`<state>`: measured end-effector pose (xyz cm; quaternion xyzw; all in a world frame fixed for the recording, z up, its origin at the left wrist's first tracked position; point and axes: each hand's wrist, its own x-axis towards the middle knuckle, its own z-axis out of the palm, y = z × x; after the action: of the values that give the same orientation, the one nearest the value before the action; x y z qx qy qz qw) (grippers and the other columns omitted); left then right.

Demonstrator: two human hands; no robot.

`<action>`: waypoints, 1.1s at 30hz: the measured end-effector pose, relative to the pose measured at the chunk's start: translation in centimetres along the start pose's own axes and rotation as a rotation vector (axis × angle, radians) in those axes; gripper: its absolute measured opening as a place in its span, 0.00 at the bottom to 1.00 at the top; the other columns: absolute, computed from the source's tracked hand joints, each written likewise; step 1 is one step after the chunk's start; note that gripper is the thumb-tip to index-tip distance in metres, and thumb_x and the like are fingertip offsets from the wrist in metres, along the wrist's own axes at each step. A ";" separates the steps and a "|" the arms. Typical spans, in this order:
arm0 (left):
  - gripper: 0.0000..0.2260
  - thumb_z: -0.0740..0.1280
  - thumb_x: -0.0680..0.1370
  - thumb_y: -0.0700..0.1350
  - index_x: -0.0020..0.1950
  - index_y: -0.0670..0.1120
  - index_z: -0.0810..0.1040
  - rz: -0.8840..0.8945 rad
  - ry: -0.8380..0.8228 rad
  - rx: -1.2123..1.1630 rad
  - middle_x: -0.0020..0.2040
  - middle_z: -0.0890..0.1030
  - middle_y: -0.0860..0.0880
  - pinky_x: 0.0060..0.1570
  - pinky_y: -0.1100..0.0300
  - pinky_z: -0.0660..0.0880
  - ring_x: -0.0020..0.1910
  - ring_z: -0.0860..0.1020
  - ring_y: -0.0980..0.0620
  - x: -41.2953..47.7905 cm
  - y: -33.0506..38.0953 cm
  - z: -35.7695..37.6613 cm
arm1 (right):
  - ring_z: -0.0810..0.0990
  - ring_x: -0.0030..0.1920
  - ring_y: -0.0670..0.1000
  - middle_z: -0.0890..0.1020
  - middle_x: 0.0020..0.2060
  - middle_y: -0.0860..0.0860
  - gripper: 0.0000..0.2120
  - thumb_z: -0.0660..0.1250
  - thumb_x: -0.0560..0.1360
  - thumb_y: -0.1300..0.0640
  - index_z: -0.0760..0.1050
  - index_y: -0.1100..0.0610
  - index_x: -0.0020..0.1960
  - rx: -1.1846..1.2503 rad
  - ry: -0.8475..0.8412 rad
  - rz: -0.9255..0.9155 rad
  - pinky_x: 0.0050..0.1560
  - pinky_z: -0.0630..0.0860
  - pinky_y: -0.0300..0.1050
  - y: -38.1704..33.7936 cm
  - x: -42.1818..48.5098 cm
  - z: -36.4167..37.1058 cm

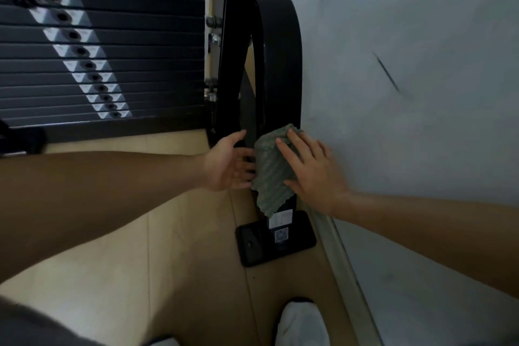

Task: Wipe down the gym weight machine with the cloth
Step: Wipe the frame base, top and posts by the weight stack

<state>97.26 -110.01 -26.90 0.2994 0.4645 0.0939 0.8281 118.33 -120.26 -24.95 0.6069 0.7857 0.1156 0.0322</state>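
A grey-green ribbed cloth (271, 170) lies against the lower part of the weight machine's black curved frame post (280, 64). My right hand (311, 171) presses flat on the cloth with straight fingers. My left hand (229, 161) is open beside the post, its fingertips touching the cloth's left edge. The post ends in a black foot plate (252, 244) on the floor, with white labels just under the cloth.
The dark weight stack (98, 45) with its pin holes fills the upper left. A pale scuffed wall (407, 93) runs close on the right, with a baseboard below. The floor is tan tile (168, 247). A white shoe (302, 323) shows at the bottom.
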 end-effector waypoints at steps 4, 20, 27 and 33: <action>0.33 0.54 0.79 0.69 0.72 0.47 0.74 -0.046 0.015 0.007 0.64 0.80 0.41 0.60 0.49 0.76 0.63 0.79 0.43 0.1 -1.7 0.3 | 0.64 0.74 0.60 0.63 0.77 0.56 0.48 0.78 0.66 0.43 0.59 0.53 0.80 0.116 -0.037 0.090 0.67 0.67 0.59 -1.4 -2.1 1.4; 0.25 0.56 0.82 0.63 0.62 0.42 0.76 0.002 0.116 -0.031 0.58 0.79 0.43 0.56 0.51 0.78 0.52 0.80 0.47 -0.4 -2.7 3.3 | 0.57 0.77 0.58 0.55 0.79 0.56 0.48 0.71 0.72 0.39 0.50 0.54 0.81 0.087 -0.087 0.028 0.74 0.52 0.55 -1.4 -4.2 2.6; 0.16 0.60 0.81 0.52 0.60 0.43 0.80 0.269 0.174 -0.132 0.53 0.82 0.44 0.46 0.55 0.77 0.49 0.81 0.47 -1.0 1.5 2.8 | 0.56 0.78 0.58 0.52 0.81 0.56 0.44 0.69 0.75 0.40 0.51 0.54 0.81 0.204 0.077 0.102 0.74 0.59 0.59 -0.5 2.0 -0.6; 0.09 0.70 0.78 0.40 0.58 0.43 0.81 0.620 0.264 0.017 0.53 0.84 0.45 0.51 0.57 0.82 0.52 0.84 0.49 -2.3 6.0 2.9 | 0.62 0.74 0.57 0.55 0.80 0.55 0.42 0.72 0.74 0.43 0.57 0.54 0.80 0.411 0.220 0.212 0.71 0.60 0.51 1.4 7.1 -3.6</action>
<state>99.13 -107.38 -20.61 0.4188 0.4553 0.3755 0.6901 117.15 -113.58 -20.54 0.6633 0.7236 0.0214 -0.1898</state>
